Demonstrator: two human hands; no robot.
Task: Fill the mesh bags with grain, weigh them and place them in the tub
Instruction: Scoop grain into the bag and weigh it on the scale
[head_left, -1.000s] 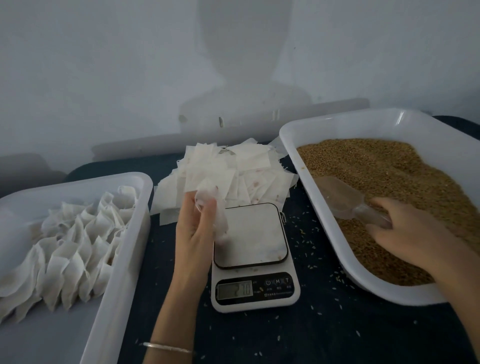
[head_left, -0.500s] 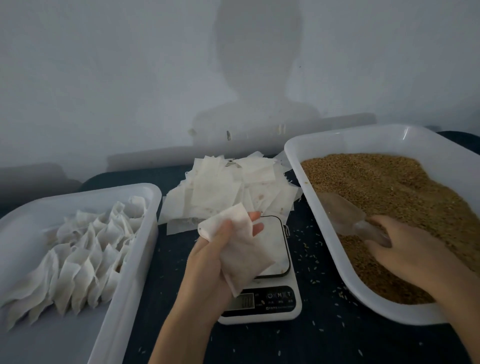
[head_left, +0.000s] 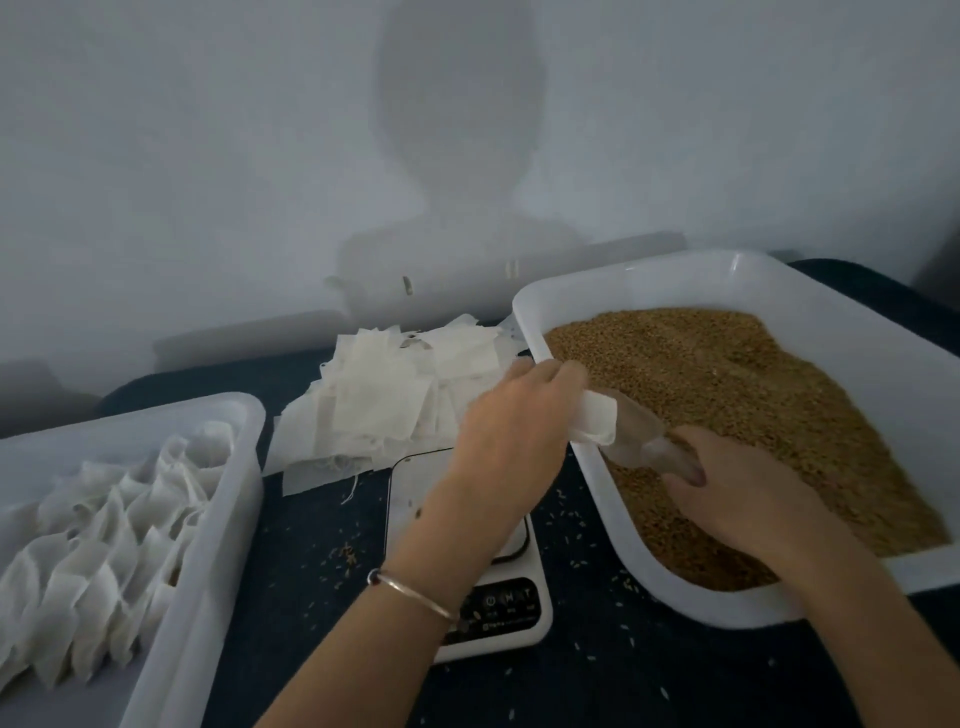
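The left hand (head_left: 511, 415) holds an empty mesh bag (head_left: 597, 423) pinched between thumb and fingers, its mouth turned toward the clear plastic scoop (head_left: 641, 441) at the near-left rim of the grain tray (head_left: 613, 283), right of centre in the frame. The right hand (head_left: 737, 499) is closed around the scoop's handle, low over the grain (head_left: 753, 395). The bag sits just above the tray's edge, touching or nearly touching the scoop's lip; which one cannot be told.

To fill well, the person would likely need to keep the bag's mouth spread and held over the tray, so that anything missed falls back into the grain and not onto the dark desk (head_left: 322, 519), where stray kernels already lie. Tipping the scoop slowly, with its lip inside the opening, should help hit the weight without overshooting.

Half a second earlier the left hand held the bag above the scale (head_left: 488, 603) at centre frame; it has since carried it rightward to the tray, and its forearm now crosses over the scale's platform. The right hand and scoop have barely shifted. The pile of empty bags (head_left: 395, 395) and the tub (head_left: 218, 545) of filled bags (head_left: 104, 545) at lower left look unchanged.
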